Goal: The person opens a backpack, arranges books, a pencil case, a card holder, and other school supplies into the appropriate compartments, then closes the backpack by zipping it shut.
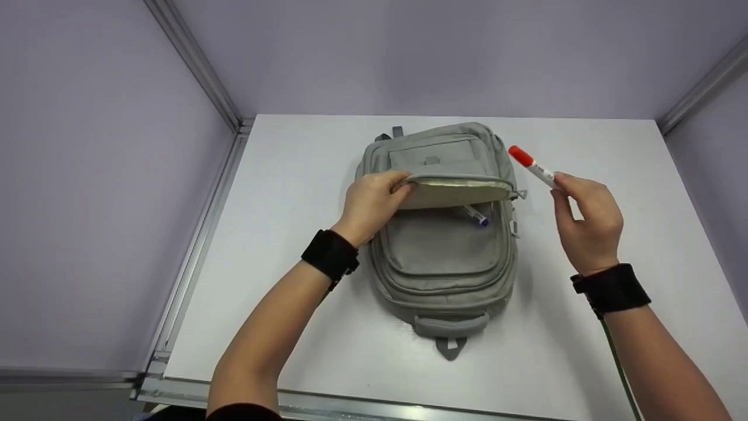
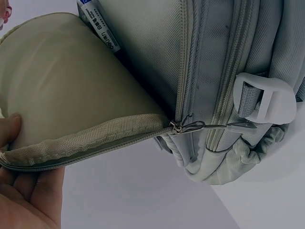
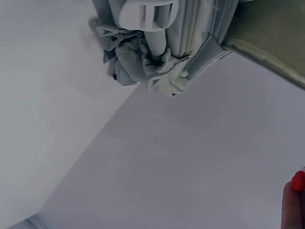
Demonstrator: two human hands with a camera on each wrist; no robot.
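Observation:
A grey backpack (image 1: 444,245) lies on the white table with its front pocket unzipped. My left hand (image 1: 374,202) pinches the edge of the pocket flap (image 1: 456,196) between thumb and fingers and holds it raised. The flap's yellowish lining (image 2: 71,81) faces the left wrist camera. Inside the pocket lies a white marker with a blue end (image 1: 479,217), partly hidden under the flap. To the right of the backpack, my right hand (image 1: 590,219) holds a white marker with a red cap (image 1: 536,168) by its lower end, the cap pointing up and left. Only the red tip (image 3: 298,181) shows in the right wrist view.
The white table (image 1: 280,234) is bordered by metal rails (image 1: 201,257), with pale panels (image 1: 438,58) rising behind and at both sides. A carry handle (image 1: 451,325) sticks out at the backpack's near end. A zipper pull (image 2: 240,127) hangs at the pocket's corner.

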